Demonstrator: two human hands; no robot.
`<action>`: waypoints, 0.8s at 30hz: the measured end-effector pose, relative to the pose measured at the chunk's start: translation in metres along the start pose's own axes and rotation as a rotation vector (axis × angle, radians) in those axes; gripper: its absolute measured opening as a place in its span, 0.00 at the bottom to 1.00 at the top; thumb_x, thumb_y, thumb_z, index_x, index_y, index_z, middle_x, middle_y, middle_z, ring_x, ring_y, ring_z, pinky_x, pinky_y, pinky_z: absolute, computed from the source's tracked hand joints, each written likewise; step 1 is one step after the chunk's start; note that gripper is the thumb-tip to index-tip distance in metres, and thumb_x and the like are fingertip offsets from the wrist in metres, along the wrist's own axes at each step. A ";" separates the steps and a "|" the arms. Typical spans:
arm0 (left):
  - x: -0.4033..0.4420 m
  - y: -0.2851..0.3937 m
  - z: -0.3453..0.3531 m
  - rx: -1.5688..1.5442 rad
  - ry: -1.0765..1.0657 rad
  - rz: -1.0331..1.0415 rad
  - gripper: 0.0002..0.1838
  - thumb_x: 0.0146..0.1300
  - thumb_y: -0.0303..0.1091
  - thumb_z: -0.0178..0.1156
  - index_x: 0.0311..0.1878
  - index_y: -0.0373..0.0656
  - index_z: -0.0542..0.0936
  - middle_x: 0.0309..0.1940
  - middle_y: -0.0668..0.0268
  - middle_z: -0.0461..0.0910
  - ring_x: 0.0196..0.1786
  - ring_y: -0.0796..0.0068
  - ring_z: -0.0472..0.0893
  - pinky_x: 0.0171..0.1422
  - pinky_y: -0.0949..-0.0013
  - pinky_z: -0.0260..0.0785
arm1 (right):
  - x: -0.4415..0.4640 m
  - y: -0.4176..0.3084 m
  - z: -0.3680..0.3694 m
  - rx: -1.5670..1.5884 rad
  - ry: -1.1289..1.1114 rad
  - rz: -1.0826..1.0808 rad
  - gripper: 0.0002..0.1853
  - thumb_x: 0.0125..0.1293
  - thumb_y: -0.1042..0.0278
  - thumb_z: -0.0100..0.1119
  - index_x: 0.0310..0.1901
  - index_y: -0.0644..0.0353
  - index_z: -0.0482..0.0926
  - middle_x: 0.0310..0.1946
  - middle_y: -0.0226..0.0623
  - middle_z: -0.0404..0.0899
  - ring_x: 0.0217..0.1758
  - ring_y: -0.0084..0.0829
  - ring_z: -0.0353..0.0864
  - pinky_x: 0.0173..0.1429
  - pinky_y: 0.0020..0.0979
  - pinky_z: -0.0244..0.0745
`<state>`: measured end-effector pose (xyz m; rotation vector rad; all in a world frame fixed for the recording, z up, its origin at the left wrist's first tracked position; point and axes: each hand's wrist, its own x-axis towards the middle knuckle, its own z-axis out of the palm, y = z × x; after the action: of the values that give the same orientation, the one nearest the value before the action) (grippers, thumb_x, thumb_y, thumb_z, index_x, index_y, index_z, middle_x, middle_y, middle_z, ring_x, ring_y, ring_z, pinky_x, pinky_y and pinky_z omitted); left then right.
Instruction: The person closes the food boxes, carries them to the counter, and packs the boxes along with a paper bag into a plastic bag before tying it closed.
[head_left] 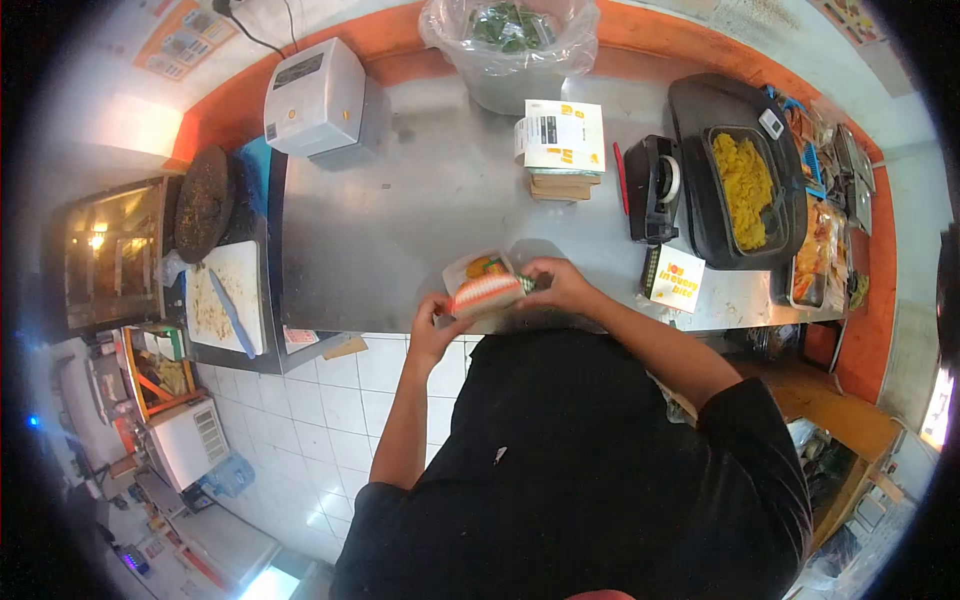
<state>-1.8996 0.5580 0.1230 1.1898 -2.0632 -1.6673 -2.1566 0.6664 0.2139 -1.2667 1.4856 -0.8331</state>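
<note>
A small paper food box with an orange-and-white printed side is held over the steel counter's front edge. Its lid is up, and golden-brown food shows inside with something green beside it. My left hand closes on the box's near left corner, thumb along the side. On the other end, my right hand grips the box's right side, where a green-and-white checked part shows. Some fingertips of both hands are hidden by the box. To the right lies a box printed "joy in every bite".
Further back stand stacked boxes with a label, a red pen, a tape dispenser and a black tray of yellow food. A white printer and a bag-lined bin stand behind. A knife lies left.
</note>
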 end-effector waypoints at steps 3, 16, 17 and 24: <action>0.014 -0.030 0.018 -0.449 0.138 -0.093 0.17 0.50 0.34 0.73 0.39 0.43 0.76 0.48 0.66 0.71 0.51 0.72 0.73 0.60 0.67 0.66 | 0.023 0.090 0.035 0.494 0.202 0.241 0.17 0.52 0.66 0.76 0.40 0.58 0.79 0.46 0.30 0.78 0.46 0.23 0.76 0.50 0.27 0.73; 0.031 0.012 0.045 -0.520 0.289 -0.030 0.20 0.62 0.25 0.57 0.58 0.39 0.69 0.55 0.58 0.70 0.53 0.71 0.74 0.61 0.66 0.67 | 0.073 0.140 0.066 0.196 0.247 0.022 0.24 0.59 0.74 0.63 0.58 0.60 0.72 0.52 0.38 0.75 0.51 0.30 0.77 0.57 0.32 0.74; 0.039 -0.008 0.048 -0.515 0.286 -0.028 0.20 0.62 0.25 0.57 0.58 0.39 0.69 0.55 0.58 0.70 0.53 0.71 0.74 0.61 0.66 0.67 | 0.075 0.144 0.075 -0.116 0.381 -0.173 0.24 0.60 0.73 0.59 0.60 0.59 0.69 0.51 0.39 0.74 0.51 0.31 0.76 0.57 0.33 0.74; 0.053 0.034 0.071 -0.581 0.272 -0.184 0.18 0.75 0.41 0.44 0.60 0.41 0.64 0.50 0.59 0.71 0.47 0.73 0.75 0.51 0.70 0.72 | 0.067 0.117 0.071 0.365 0.369 0.094 0.17 0.68 0.68 0.52 0.57 0.58 0.68 0.49 0.42 0.72 0.52 0.33 0.72 0.45 0.28 0.76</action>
<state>-1.9933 0.5719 0.1142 1.3225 -1.2168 -1.8753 -2.1230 0.6337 0.0692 -0.7943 1.5715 -1.2592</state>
